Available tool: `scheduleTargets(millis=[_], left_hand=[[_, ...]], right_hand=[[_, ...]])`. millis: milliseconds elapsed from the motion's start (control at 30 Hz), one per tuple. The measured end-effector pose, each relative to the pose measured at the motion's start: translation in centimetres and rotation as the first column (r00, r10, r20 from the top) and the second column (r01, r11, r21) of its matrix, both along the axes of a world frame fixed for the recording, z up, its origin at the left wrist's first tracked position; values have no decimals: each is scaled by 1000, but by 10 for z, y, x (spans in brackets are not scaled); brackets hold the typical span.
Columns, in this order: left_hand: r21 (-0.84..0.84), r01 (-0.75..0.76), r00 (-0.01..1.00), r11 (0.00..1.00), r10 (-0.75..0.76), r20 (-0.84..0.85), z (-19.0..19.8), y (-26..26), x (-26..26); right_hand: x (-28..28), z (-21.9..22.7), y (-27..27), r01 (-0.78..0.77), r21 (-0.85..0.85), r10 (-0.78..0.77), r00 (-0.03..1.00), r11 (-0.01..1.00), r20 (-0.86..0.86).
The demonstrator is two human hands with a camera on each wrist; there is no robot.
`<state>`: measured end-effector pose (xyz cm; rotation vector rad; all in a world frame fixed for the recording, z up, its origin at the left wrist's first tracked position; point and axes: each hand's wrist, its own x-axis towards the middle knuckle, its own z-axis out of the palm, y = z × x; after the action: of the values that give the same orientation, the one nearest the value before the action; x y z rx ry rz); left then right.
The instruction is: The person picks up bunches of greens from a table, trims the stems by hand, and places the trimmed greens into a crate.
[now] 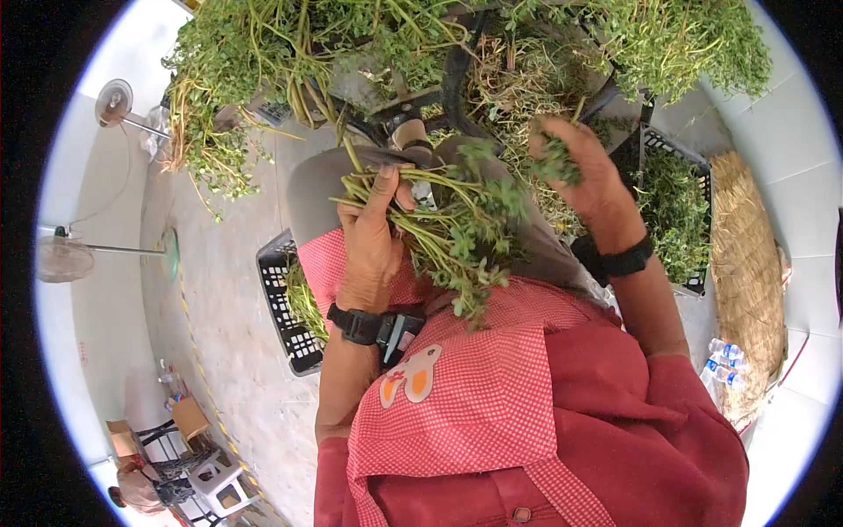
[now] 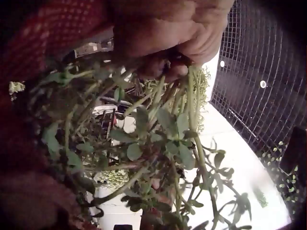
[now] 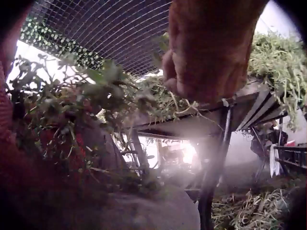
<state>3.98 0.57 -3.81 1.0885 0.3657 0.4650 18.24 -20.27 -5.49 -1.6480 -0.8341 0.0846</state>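
Note:
My left hand [image 1: 373,233] grips a bunch of purslane [image 1: 461,233] by its pale green stems. Its leafy tops spread to the right over my lap. In the left wrist view the stems [image 2: 192,96] come out below the curled fingers, with round leaves hanging beneath. To the right of the bunch, my right hand [image 1: 587,171] is raised, with a small leafy sprig [image 1: 558,161] between its thumb and fingers. The right wrist view has this hand [image 3: 208,52] from behind, its fingertips mostly hidden, and the bunch [image 3: 72,105] to its left.
Heaped greens [image 1: 369,35] cover a raised table ahead, some hanging over its edge. Loose stalks [image 1: 518,97] lie beneath. Black crates of greens stand on the left [image 1: 288,329] and right [image 1: 672,206]. Further right are a rolled straw mat [image 1: 745,281] and water bottles [image 1: 727,362].

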Motion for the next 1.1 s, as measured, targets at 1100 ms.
scheduleTargets(millis=[1100], left_hand=[[-252, 344, 939, 904, -329, 102, -7, 3, -6]], right_hand=[[105, -78, -135, 671, -655, -264, 740, 347, 619]])
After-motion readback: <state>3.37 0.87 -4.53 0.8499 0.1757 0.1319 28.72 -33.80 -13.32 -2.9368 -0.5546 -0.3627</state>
